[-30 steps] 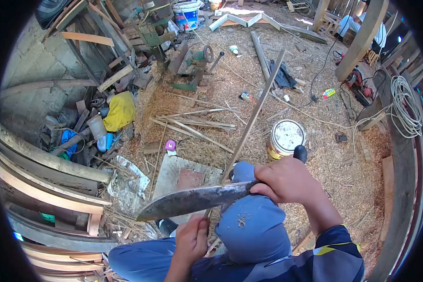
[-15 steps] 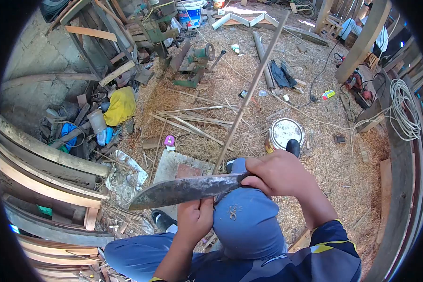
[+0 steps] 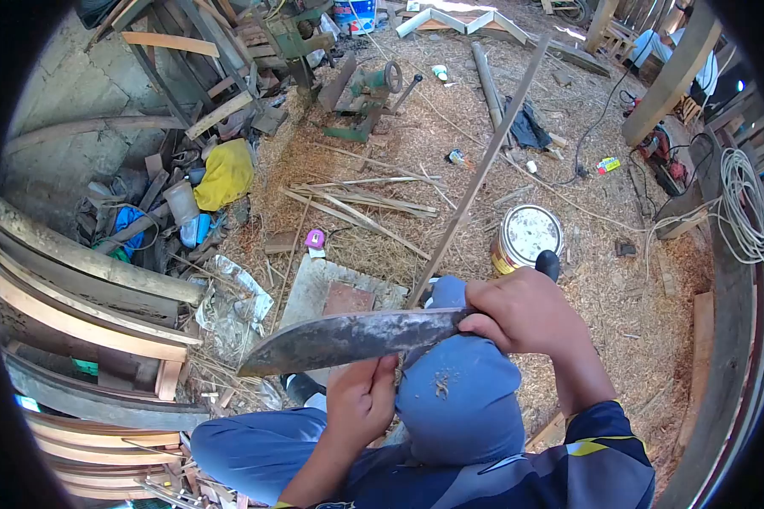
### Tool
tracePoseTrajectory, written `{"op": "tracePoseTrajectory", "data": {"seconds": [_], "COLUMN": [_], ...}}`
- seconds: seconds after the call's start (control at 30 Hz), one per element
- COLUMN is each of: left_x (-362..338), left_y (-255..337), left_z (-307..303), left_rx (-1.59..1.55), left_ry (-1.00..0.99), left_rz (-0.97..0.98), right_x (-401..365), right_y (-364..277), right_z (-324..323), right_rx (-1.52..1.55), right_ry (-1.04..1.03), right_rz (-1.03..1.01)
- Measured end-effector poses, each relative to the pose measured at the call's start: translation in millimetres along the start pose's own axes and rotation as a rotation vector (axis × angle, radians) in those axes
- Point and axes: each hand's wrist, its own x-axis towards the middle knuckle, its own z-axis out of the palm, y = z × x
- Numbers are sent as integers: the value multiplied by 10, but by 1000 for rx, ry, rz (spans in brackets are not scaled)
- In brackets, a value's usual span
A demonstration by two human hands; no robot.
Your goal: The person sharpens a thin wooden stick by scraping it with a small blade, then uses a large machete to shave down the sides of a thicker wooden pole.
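Holds a broad-bladed machete (image 3: 356, 341) in the right hand (image 3: 518, 314), with fingers wrapped tightly round the handle and only the black rounded end (image 3: 548, 265) showing beyond. Points the tip leftward in the view, with the dark, scuffed face of the blade turned toward the camera. Grips the lower part of a long wooden strip (image 3: 488, 161) in the left hand (image 3: 361, 399), with thumb and fingers closed and partly hidden behind the blade. Slants the strip forward and to the right from there, passing behind the blade and out over the floor (image 3: 603, 339). Cannot tell from this view about contact between blade and strip. Wears blue-grey trousers, with a few shavings (image 3: 442, 382) on the bent right knee (image 3: 463, 416).

Has a pale-lidded bucket (image 3: 530, 236) just beyond the right hand, to the right of the strip. Faces a flat pale board (image 3: 301, 293) past the blade, with a pink tape measure (image 3: 315, 238) by the far edge. Shows farther off a loose pile of thin wooden strips (image 3: 373, 208), then a green metal machine (image 3: 361, 110). Includes a yellow cloth (image 3: 226, 176) among clutter at left and a coil of pale cable (image 3: 743, 208) at right.
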Motion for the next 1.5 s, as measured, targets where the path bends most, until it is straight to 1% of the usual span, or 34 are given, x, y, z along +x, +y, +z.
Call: {"op": "tracePoseTrajectory", "data": {"seconds": [0.07,0.17,0.2,0.3,0.37,0.43,0.53,0.63,0.7,0.77,0.83,0.87,0.97,1.07,1.17,1.23,1.33,1.43,1.5], "left_x": [96,94,55,-153,-264,-262,-89,-151,-437,-511,-363,-249,-170,-399,-567,-500,-315,-467,-465], "left_y": [-17,-5,-32,-129,-143,-136,-45,-86,-311,-367,-198,-160,-157,-408,-518,-403,-322,-415,-425], "left_z": [23,-20,-49,-159,-221,-178,-45,-112,-180,-200,-127,-90,-39,-187,-220,-139,-80,-88,-108], "left_rx": [44,35,18,-26,-54,-56,-74,35,-14,-41,-58,-59,-13,12,-35,-58,-17,-74,-2], "left_ry": [-12,-17,-37,-91,-129,-88,-6,-78,-125,-153,-144,-120,-58,-133,-118,-110,-133,-116,-139], "left_rz": [142,119,82,-33,-125,-91,-25,1,-74,-132,-166,-80,40,12,-27,-50,-10,-42,-43], "right_x": [6,-21,-40,-63,-42,-62,6,-42,-110,-72,-55,-22,-30,-90,-93,-115,-78,-102,-110], "right_y": [-30,-40,-41,81,52,18,4,3,41,42,9,-19,-29,50,88,79,82,76,76], "right_z": [-1,-31,-35,52,21,35,62,29,48,31,23,22,8,2,5,24,36,-22,-40], "right_rx": [-14,-34,-39,50,25,34,49,24,9,9,15,15,25,26,52,65,55,41,14], "right_ry": [13,28,28,72,51,23,43,51,51,53,33,34,34,41,61,42,48,65,44], "right_rz": [-20,-3,8,-43,-15,-15,-56,-30,10,14,-6,-24,-35,-12,11,5,-29,-10,28]}}
